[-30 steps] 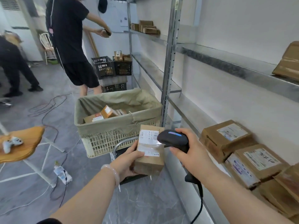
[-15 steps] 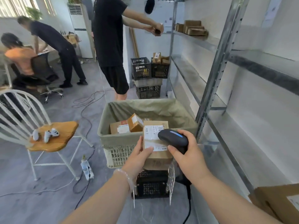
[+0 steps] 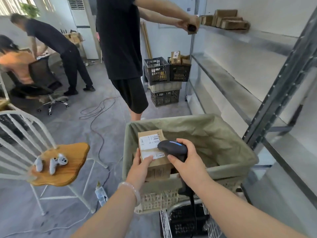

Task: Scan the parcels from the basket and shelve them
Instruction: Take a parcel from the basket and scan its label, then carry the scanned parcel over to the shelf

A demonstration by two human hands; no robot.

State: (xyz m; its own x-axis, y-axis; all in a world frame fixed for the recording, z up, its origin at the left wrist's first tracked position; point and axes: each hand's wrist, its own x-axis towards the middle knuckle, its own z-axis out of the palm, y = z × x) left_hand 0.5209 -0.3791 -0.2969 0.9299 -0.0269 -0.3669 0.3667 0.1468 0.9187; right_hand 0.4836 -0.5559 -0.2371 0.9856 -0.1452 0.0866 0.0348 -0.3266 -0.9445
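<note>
My left hand point(image 3: 141, 166) grips a small brown cardboard parcel point(image 3: 154, 162) with white labels on top, holding it over the near left part of the basket point(image 3: 223, 174). The basket is cream plastic with an olive cloth liner. My right hand point(image 3: 186, 162) grips a black handheld barcode scanner point(image 3: 172, 148), whose head lies just over the parcel's label. The scanner cable hangs down below my wrist. Any other parcels in the basket are hidden behind the held one.
Metal shelves point(image 3: 240, 83) run along the right wall, with several parcels point(image 3: 226, 19) on the top level. A person in black point(image 3: 120, 48) stands just beyond the basket. Black crates point(image 3: 164, 73) stand behind. A white chair with a wooden seat point(image 3: 61, 164) is at left.
My view has swung left, away from the parcels on the shelf, towards the basket. Both hands with parcel and scanner now hover over the basket, scanner head closer to the label.
</note>
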